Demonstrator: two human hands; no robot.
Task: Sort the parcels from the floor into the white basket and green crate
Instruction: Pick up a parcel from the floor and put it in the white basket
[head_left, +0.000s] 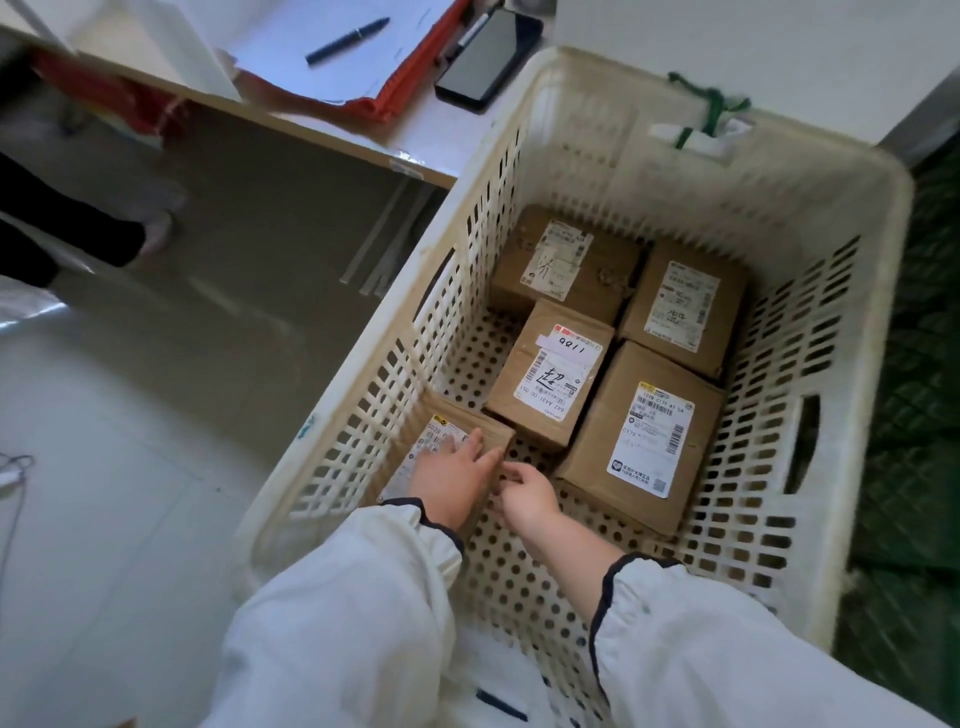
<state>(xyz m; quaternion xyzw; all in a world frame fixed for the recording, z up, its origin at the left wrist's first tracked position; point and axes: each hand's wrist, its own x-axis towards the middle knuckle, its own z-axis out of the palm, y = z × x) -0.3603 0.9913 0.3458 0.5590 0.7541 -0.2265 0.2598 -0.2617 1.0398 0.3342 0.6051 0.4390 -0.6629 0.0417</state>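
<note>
Pale glossy floor (130, 467) fills the left of the view, and a white desk (457, 135) runs across the top. Beside the desk stands the white basket (571, 130), its walls and bottom full of holes, with the dark green crate (924, 364) just beyond its right wall. Four brown parcels (556, 374) with white labels lie close together on the basket's bottom, toward its far right side. A fifth, smaller parcel (457, 431) sits in the near left corner, against the left wall. The person's left hand (452, 478), in a white sleeve, rests on top of this parcel with its fingers laid flat over the label. The right hand (524, 493) is at the parcel's right edge with its fingers curled toward the box; whether they actually pinch it cannot be told. On the desk lie a red folder (400, 88) with papers (322, 52), a black phone (483, 62) and a dark pen (347, 40).
</note>
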